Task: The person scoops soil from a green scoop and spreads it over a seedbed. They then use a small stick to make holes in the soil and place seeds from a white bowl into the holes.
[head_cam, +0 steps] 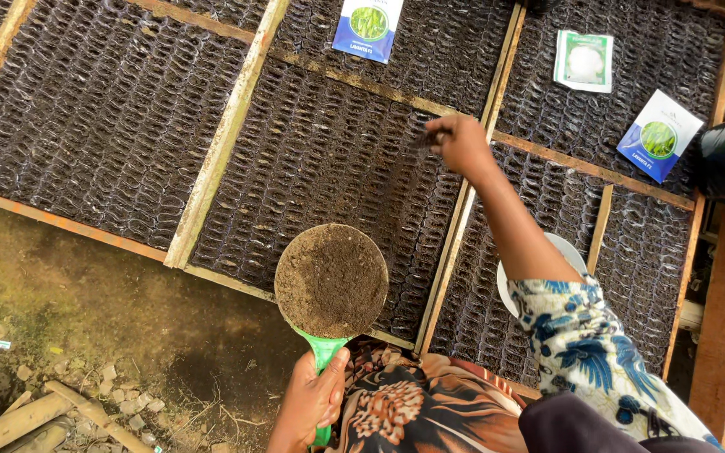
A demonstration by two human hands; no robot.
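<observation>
Two hands at work over the seedling bed. My left hand is closed round the green handle of a scoop, which I hold level and low, near my body; it is heaped with fine dark soil. My right hand is stretched forward over the rows of small black soil-filled bags, fingertips pinched together on what looks like a little soil or seed — too small to tell which. It hovers close above the bags near a wooden slat that divides one block from the next.

Notes on doing this well, as I judge it: keep the scoop flat so the heap does not slide off its edge; carry only a small pinch each time and let it fall into one bag's mouth, not across the slat. Work row by row so that no bag is missed. Keep my sleeve lifted off the bags.

Nearby: three seed packets lie on the bags, two blue-and-white ones and one green-and-white. A white dish sits partly hidden under my right forearm.
</observation>
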